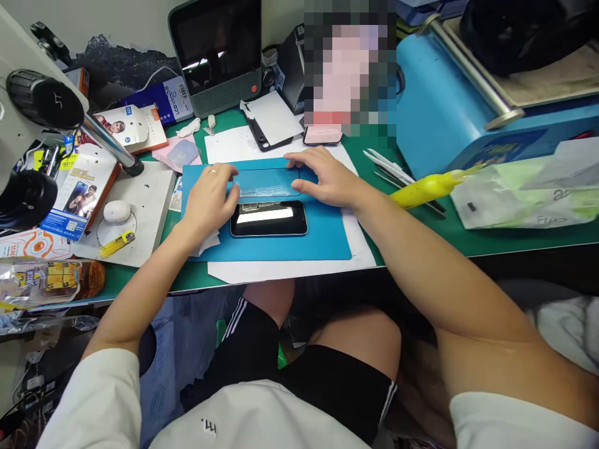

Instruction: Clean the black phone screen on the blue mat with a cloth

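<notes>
A clear screen protector (266, 183) with a thin dark border shows between my hands, reflecting white light. My left hand (213, 192), a ring on one finger, has its fingers and thumb bent round the left end. At the right end, my right hand (322, 178) pinches the border between its fingers and thumb. Just nearer to me lies a black-screened smartphone (269, 226), face up, with a bright reflection across its glass. Both things are over the blue mat (322, 243). Whether the protector touches the mat, I cannot tell.
White paper (290, 271) lies under the mat. At left are boxes (84, 193), an earbud case (116, 211), a metal stand post (110, 142) and a bottle (51, 277). Tweezers (388, 165), a yellow tool (423, 189) and a blue machine (435, 106) are at right.
</notes>
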`<state>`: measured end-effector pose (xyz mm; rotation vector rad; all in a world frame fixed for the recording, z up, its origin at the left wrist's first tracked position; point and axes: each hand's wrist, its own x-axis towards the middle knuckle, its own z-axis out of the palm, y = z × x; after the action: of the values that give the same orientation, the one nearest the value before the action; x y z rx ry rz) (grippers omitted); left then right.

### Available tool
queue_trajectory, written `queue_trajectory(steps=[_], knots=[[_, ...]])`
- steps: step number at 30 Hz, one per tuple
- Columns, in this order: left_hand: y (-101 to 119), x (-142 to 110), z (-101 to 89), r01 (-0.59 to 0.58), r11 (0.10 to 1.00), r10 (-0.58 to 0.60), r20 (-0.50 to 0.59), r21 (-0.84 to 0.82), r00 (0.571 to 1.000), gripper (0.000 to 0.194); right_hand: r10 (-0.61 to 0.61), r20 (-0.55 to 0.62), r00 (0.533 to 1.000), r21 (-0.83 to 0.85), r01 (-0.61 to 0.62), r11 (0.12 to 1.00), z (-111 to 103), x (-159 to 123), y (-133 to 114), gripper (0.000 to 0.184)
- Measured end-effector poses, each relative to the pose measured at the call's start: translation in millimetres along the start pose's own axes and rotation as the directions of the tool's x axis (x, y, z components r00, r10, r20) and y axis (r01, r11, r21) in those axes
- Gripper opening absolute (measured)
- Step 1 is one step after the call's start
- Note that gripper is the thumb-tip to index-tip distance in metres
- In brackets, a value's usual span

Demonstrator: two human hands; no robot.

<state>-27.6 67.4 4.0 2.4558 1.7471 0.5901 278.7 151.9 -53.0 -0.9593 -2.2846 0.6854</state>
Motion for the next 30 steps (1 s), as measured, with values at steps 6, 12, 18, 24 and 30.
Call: queue_trajectory(steps=[6,12,18,24,30], knots=[[-24.8,14.1,28.2,0.117,0.969,-0.156,-0.173,-0.216,0.972,0.018,0.042,0.110,0.993,-0.120,-0.028,0.992,1.2,18.6,-21.2,0.091],[-27.5,12.1,30.7,0.093,0.923,-0.210,-0.286,-0.374,0.935,0.012,0.089,0.308,0.947,-0.322,0.015,0.947,8.6,55.2,-49.1,0.101],[-30.1,13.1,38.4,0.059,0.923,-0.202,-0.346,-0.380,0.916,0.008,-0.015,0.314,0.949,-0.326,0.122,0.937,9.1,53.5,-53.9,0.083],[-18.4,12.2,32.2,-0.095,0.932,-0.086,-0.467,-0.350,0.880,0.030,-0.118,0.090,0.989,-0.102,0.126,0.987,-6.2,42.9,-59.5,0.084],[-4.4,9.5,20.9,-0.491,0.848,0.426,-0.293,-0.200,0.856,0.059,-0.176,-0.052,0.983,0.715,0.160,0.681,-4.1,21.6,-46.6,0.089]])
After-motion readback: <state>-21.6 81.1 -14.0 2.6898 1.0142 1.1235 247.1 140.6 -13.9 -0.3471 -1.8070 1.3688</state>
